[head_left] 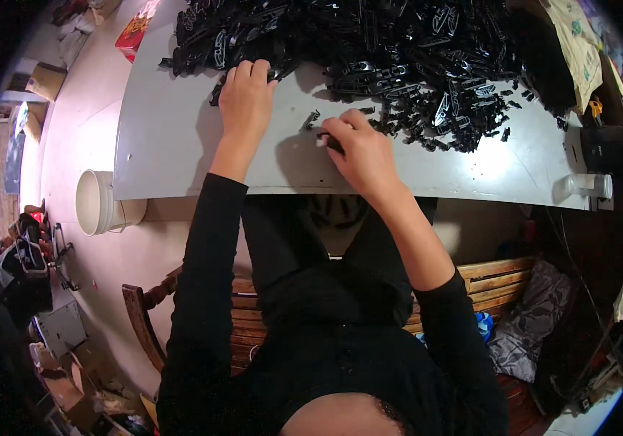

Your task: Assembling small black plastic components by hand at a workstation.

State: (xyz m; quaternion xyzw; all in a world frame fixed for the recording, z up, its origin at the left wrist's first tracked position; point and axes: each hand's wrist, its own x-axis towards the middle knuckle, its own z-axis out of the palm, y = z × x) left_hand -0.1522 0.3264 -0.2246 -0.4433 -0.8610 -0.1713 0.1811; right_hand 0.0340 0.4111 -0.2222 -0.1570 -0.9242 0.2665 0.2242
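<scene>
A large heap of glossy black plastic parts (370, 43) covers the far side of the grey-white table (173, 138). At the heap's near left edge, my left hand (246, 102) has its fingers curled down over black parts; what its fingertips grip is hidden. Farther right and nearer me, my right hand (362, 149) is closed, with a small dark piece (332, 143) pinched between thumb and fingers. A loose black part (311, 120) lies between the hands. Smaller black pieces (435, 123) are scattered along the heap's right near side.
A clear plastic cup (591, 185) lies on its side at the table's right corner. Beyond the left edge stands a white bucket (93, 203). A red box (134, 35) is at the far left, a cream printed bag (573, 47) at the far right. Beneath me is a wooden slatted bench (497, 280).
</scene>
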